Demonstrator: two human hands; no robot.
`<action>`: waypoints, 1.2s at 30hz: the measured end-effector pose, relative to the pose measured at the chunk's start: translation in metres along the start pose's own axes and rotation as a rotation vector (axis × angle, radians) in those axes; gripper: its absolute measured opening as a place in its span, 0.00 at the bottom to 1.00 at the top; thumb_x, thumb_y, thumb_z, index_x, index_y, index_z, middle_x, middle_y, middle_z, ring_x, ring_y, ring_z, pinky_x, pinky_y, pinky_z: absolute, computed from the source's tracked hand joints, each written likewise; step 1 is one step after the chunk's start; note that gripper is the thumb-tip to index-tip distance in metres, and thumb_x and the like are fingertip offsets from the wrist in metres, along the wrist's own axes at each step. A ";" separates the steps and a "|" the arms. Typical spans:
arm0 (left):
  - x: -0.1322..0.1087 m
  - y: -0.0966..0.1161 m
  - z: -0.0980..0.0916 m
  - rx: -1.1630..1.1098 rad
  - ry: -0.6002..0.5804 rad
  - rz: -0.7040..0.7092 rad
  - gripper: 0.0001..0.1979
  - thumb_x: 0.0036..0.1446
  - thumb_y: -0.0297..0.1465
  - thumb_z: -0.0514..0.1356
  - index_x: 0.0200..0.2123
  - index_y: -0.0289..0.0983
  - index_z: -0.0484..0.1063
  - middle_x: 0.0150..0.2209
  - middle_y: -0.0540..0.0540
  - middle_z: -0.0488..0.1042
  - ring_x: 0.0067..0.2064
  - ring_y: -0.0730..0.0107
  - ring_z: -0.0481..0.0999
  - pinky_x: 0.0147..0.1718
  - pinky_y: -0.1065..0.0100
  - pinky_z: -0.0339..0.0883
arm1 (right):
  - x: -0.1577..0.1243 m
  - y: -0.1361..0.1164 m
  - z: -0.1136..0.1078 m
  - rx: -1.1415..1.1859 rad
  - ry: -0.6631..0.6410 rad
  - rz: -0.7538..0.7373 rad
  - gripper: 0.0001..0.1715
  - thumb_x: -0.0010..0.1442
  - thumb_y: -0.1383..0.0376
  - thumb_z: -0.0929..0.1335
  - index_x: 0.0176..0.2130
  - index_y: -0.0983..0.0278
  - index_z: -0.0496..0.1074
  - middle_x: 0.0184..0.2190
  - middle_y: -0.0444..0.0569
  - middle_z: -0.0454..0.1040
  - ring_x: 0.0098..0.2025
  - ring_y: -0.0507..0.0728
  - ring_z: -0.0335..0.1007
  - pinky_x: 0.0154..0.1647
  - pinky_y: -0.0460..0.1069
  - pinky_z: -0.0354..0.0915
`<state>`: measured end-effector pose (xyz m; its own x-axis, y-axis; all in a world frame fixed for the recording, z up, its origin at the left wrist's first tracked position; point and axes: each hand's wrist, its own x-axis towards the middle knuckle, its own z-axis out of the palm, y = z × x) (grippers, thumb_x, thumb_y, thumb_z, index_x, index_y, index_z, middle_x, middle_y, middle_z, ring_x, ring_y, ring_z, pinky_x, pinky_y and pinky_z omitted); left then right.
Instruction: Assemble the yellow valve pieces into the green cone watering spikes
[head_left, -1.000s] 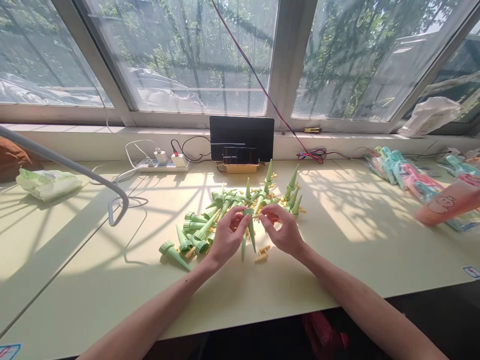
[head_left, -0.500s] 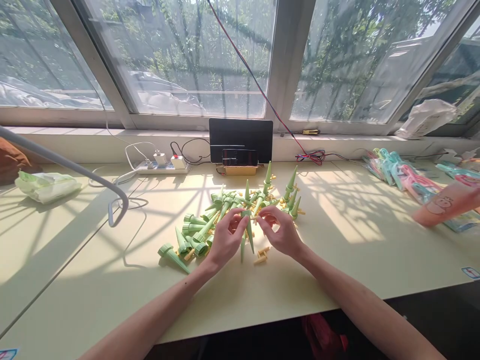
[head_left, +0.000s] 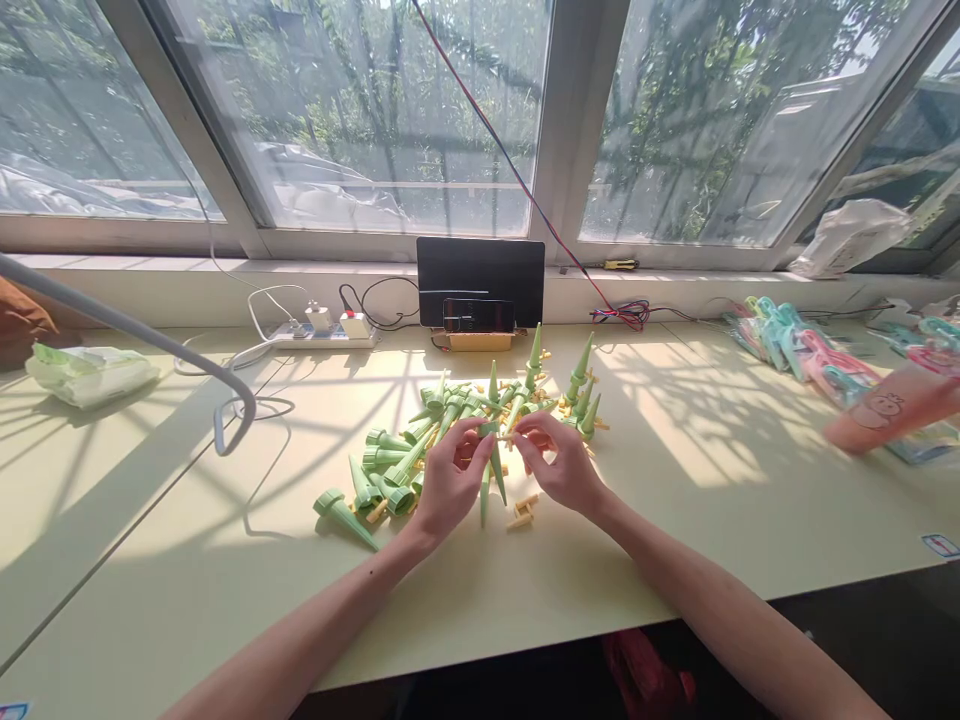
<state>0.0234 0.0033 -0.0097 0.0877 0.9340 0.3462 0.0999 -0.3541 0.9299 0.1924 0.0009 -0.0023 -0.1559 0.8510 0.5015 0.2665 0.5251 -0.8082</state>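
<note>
Both hands are raised just above the pale green tabletop (head_left: 675, 560), meeting over the near edge of the stock.

Left hand (head_left: 448, 478): grip closed on a green plastic cone spike (head_left: 496, 472). The fingers hold it at its wide collar and the tip hangs down toward the tabletop. Held this way, the collar end is turned toward the other hand.

Right hand (head_left: 564, 468): thumb and forefinger are pinched shut on a small yellow plastic peg (head_left: 516, 437), held level and touching the collar of the held spike. The other fingers are curled clear, so the pinch is the only contact.

Stock: a loose heap of matching green cones (head_left: 409, 450) lies on its sides to the left of the hands and behind them. A few upright green cones (head_left: 581, 368) stand on their wide bases behind the right hand, apart from the heap. Several loose yellow pegs (head_left: 523, 512) lie just under the hands, within finger reach.

Surroundings:
- A dark flat screen (head_left: 480, 268) leans at the window ledge with a phone on a small stand (head_left: 471, 318) in front of it.
- A white power strip (head_left: 330, 330) lies to its left.
- A soft packet with green print (head_left: 82, 370) lies far left.
- Pastel plastic clips in packs (head_left: 799, 350) lie far right, well apart from the hands.
- A peach-coloured tube (head_left: 885, 408) enters from the right edge. What holds it cannot be told.
</note>
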 end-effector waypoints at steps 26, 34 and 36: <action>-0.001 -0.006 -0.002 0.103 0.006 0.077 0.09 0.58 0.35 0.62 0.42 0.38 0.72 0.26 0.52 0.67 0.25 0.77 0.67 0.24 0.74 0.63 | -0.001 0.006 0.000 -0.053 -0.017 -0.068 0.03 0.63 0.68 0.64 0.38 0.62 0.68 0.29 0.44 0.72 0.24 0.49 0.68 0.25 0.46 0.67; 0.000 -0.005 -0.001 -0.097 -0.054 -0.067 0.11 0.58 0.37 0.62 0.42 0.39 0.70 0.27 0.53 0.64 0.20 0.82 0.60 0.16 0.77 0.53 | 0.000 0.005 -0.001 -0.048 -0.019 -0.048 0.03 0.63 0.67 0.64 0.38 0.62 0.68 0.30 0.45 0.72 0.25 0.50 0.69 0.26 0.45 0.67; 0.000 -0.006 0.000 -0.125 -0.053 -0.090 0.11 0.58 0.38 0.62 0.42 0.39 0.70 0.26 0.53 0.64 0.19 0.82 0.59 0.15 0.77 0.52 | -0.001 0.004 -0.001 -0.052 -0.018 -0.044 0.03 0.63 0.67 0.64 0.38 0.63 0.68 0.30 0.45 0.73 0.26 0.50 0.70 0.27 0.46 0.67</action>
<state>0.0226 0.0055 -0.0156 0.1360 0.9567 0.2573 -0.0144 -0.2578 0.9661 0.1943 0.0026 -0.0061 -0.1856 0.8276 0.5298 0.3084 0.5609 -0.7683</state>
